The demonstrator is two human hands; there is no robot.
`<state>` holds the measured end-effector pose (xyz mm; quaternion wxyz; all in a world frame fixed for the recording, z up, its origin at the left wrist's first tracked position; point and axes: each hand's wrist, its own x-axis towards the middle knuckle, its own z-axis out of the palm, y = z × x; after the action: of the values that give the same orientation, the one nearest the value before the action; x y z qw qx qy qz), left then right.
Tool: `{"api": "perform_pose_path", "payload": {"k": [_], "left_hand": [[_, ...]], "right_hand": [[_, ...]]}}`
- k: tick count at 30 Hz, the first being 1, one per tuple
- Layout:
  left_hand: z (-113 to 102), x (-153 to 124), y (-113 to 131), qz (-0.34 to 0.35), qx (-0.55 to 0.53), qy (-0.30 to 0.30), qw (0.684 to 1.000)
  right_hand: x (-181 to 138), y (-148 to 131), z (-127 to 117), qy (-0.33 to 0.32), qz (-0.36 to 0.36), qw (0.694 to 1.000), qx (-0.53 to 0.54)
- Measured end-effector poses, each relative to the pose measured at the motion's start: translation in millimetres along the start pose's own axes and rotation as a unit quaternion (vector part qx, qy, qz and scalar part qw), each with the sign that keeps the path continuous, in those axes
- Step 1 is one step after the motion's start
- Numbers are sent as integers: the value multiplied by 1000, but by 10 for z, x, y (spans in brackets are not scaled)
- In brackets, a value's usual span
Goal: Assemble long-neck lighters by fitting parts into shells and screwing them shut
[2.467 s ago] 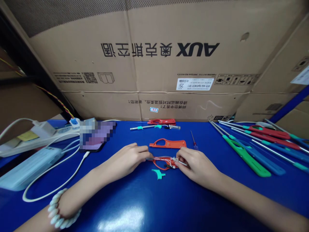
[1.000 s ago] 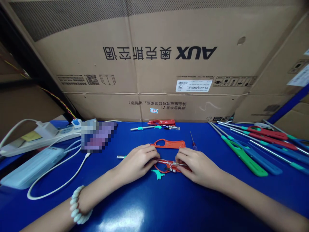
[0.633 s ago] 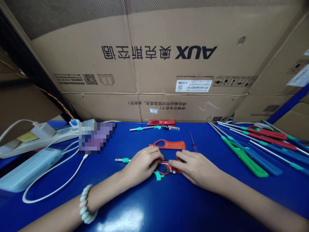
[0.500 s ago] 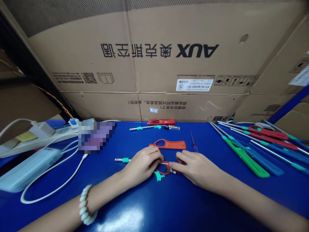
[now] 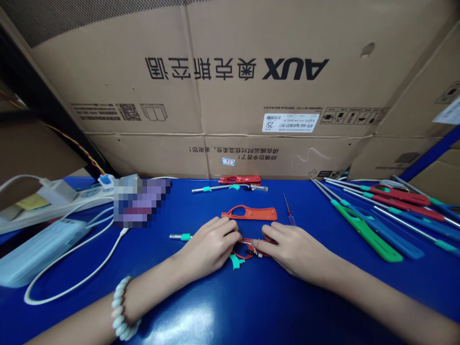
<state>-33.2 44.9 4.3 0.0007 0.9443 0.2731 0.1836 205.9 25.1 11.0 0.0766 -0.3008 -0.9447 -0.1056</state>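
Note:
In the middle of the blue table lies an opened red stick lighter [image 5: 247, 249], its handle shell showing wires and a small black part. My left hand [image 5: 215, 243] is closed at the shell's left part, with the metal tube [image 5: 176, 236] and a turquoise collar sticking out beyond it. My right hand [image 5: 293, 245] grips the shell's right end between thumb and fingers. A turquoise trigger [image 5: 236, 261] shows below my left fingertips. Just behind the hands rests a loose orange-red shell half [image 5: 257, 213]. My fingers hide much of the lighter.
A screwdriver [image 5: 289, 213] lies behind my right hand. Farther back are a red shell [image 5: 240, 180] and a lighter's inner parts [image 5: 230, 188]. Several lighters [image 5: 370, 230] lie at right. A power bank [image 5: 43, 251], cable and power strip [image 5: 89, 195] stand at left, a cardboard box [image 5: 230, 105] behind.
The view has shifted slightly. My left fingertips have moved a little over the lighter's wires; both hands otherwise stay at the lighter.

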Motion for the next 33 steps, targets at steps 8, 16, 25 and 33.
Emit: {"api": "perform_pose_path", "payload": {"k": [8,16,25,33], "left_hand": [[-11,45,33,-21,20,-18,999],[1,46,109,35,156,-26,987],[-6,48,147,25,157,-44,986],[-22,38,95,15,120,-47,991]], "right_hand": [[2,3,0,0,0,1000,10],[10,8,7,-1,2,1000,9],[13,-3,-6,-15,2,1000,2],[19,-7,-25,-19,-1,1000,-2]]}}
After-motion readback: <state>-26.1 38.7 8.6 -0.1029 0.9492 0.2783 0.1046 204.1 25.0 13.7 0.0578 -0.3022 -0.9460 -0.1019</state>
